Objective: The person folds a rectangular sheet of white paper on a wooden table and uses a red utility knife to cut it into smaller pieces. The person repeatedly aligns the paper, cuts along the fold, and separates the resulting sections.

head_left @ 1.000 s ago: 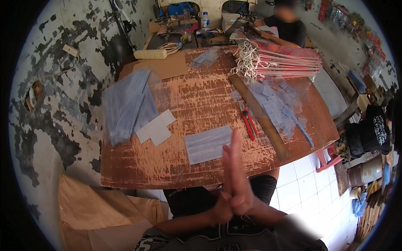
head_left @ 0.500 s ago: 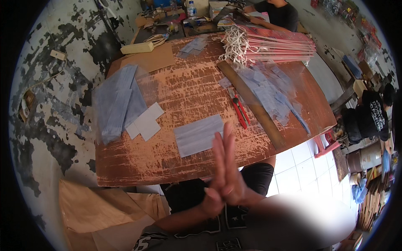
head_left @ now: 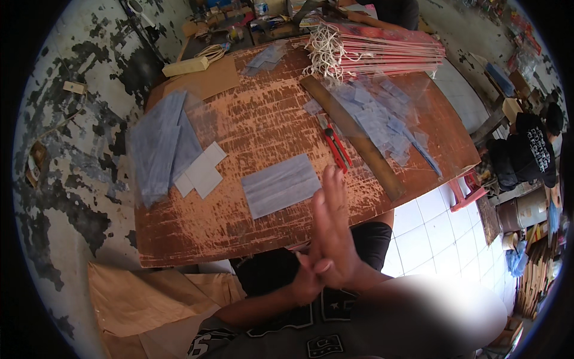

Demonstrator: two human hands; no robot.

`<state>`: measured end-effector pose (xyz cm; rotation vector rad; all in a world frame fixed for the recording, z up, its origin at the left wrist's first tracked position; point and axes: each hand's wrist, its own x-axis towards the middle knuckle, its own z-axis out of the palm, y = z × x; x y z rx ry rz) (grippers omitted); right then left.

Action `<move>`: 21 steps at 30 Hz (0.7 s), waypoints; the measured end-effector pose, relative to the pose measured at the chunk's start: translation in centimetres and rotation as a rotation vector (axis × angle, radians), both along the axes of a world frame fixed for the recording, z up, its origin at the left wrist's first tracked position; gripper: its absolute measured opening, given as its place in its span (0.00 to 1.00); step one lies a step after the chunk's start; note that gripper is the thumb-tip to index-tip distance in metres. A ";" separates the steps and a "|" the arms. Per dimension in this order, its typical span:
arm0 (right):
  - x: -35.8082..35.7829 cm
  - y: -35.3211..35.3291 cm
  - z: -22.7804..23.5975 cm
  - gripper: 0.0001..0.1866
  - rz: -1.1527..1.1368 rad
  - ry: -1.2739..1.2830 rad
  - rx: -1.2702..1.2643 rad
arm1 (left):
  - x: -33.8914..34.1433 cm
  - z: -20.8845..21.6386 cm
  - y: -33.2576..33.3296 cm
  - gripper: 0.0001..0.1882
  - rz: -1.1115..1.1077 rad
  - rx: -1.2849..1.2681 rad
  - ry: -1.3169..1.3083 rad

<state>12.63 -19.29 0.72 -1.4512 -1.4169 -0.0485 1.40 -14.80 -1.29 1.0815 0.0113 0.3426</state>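
Note:
My left hand (head_left: pixel 306 280) and my right hand (head_left: pixel 342 242) are pressed against each other in front of my body, just past the table's near edge. The right hand's fingers are stretched upward; the left hand's fingers are partly hidden against it. No object shows between them. Nearest on the table is a grey-blue rectangular sheet (head_left: pixel 280 186). A red and black utility knife (head_left: pixel 336 148) lies to the right of the sheet, beside a long brown straight strip (head_left: pixel 353 137). Several white cards (head_left: pixel 203 172) overlap to the left.
Translucent blue-grey sheets (head_left: pixel 156 143) lie at the table's left, with a loose pile of cut pieces (head_left: pixel 382 119) at the right. White-corded red bundles (head_left: pixel 388 54) fill the far right corner. A pale block (head_left: pixel 185 67) sits far left. Two people are nearby.
My hands have shifted slightly right and rubbed along each other, with the fingers less neatly aligned. The view has tilted a little, so the table appears higher. The tabletop things lie as before.

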 end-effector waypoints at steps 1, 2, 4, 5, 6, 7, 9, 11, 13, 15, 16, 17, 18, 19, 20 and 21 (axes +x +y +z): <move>0.8 0.1 0.3 0.53 -0.011 0.016 0.009 | -0.3 -0.8 -0.6 0.66 -0.051 -0.020 0.026; 1.8 0.1 0.7 0.54 -0.029 0.029 0.019 | -0.4 -1.2 -1.1 0.66 -0.099 -0.031 0.044; 3.2 0.1 1.2 0.56 -0.062 0.076 0.033 | -0.5 -1.5 -1.6 0.67 -0.173 -0.049 0.064; 3.8 0.0 1.4 0.56 -0.095 0.081 0.031 | -0.4 -0.9 -1.6 0.67 -0.203 -0.043 0.062; 4.3 -0.1 1.4 0.57 -0.127 0.086 0.028 | 0.0 -0.1 -1.3 0.72 -0.236 -0.034 0.053; 4.8 -0.1 1.4 0.57 -0.158 0.091 0.025 | 0.2 0.4 -1.2 0.70 -0.225 -0.024 0.024; 5.6 -0.2 1.5 0.57 -0.220 0.095 0.007 | 0.3 0.9 -0.9 0.68 -0.204 -0.001 -0.034; 6.4 -0.3 1.7 0.57 -0.271 0.101 -0.020 | 0.2 0.9 -0.6 0.67 -0.213 -0.024 -0.032; 6.9 -0.5 2.0 0.55 -0.315 0.128 -0.030 | -0.1 0.8 0.0 0.66 -0.227 -0.034 -0.028; 7.6 -0.8 1.6 0.54 -0.349 0.157 -0.050 | -0.5 0.6 0.8 0.64 -0.245 -0.031 -0.023; 8.2 -0.5 0.5 0.49 -0.355 0.184 0.012 | -0.7 0.8 1.2 0.62 -0.260 -0.012 -0.020; 8.5 -0.7 0.3 0.47 -0.392 0.204 -0.019 | -0.9 1.3 1.6 0.60 -0.272 0.006 -0.018; 8.8 -0.9 0.2 0.45 -0.428 0.223 -0.049 | -1.2 1.6 1.9 0.58 -0.285 0.025 -0.016; 9.1 -1.1 0.1 0.43 -0.465 0.241 -0.080 | -1.4 1.8 2.0 0.55 -0.277 0.066 -0.015; 9.6 -1.3 -0.3 0.38 -0.535 0.155 -0.111 | -1.6 1.9 2.1 0.52 -0.268 0.108 -0.016; 9.8 -1.4 -0.6 0.38 -0.561 0.143 -0.131 | -1.8 2.0 2.2 0.50 -0.259 0.151 -0.016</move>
